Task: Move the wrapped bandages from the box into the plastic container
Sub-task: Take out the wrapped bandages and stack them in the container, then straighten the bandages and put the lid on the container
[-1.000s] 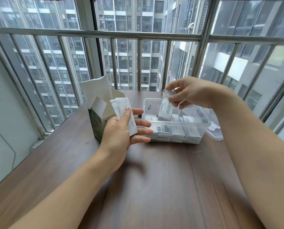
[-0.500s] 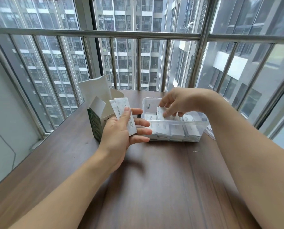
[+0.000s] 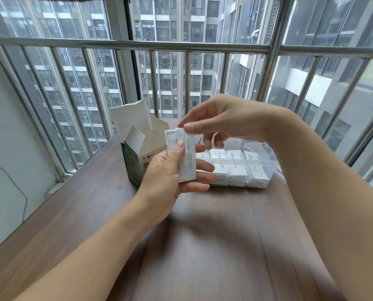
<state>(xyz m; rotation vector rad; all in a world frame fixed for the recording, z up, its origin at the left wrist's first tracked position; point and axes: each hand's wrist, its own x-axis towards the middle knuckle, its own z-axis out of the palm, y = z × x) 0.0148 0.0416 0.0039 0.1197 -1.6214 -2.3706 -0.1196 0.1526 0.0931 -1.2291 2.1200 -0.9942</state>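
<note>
1. Your left hand [image 3: 168, 170], centre of the frame, grips a small stack of wrapped bandages [image 3: 182, 156]: thumb pressed on the front, fingers curled behind. The stack stands roughly upright, printed side toward the camera.
2. Your right hand [image 3: 222, 120], just above and right of the stack, pinches its top edge between thumb and forefinger. The other fingers hang loosely curled below. How many wrappers that pinch holds, I cannot tell.
3. The box [image 3: 137, 157] is a green and white carton, standing on the table [image 3: 203, 246] left of centre, directly behind your left hand. Its top flaps are open and upright. Its inside is not visible.
4. The plastic container [image 3: 266, 170] is clear and rectangular, sitting right of centre on the table, just beside the box. Your left fingers partly cover its near left corner.
5. Inside the container, rows of wrapped bandages [image 3: 237, 177] stand on edge, packed side by side, in at least two rows.
6. A clear flat piece, possibly the lid [image 3: 280, 173], shows at the container's right end, mostly hidden by your right forearm.
7. The table is dark wood. Window bars [image 3: 127, 43] and tower blocks fill the upper half of the frame.
</note>
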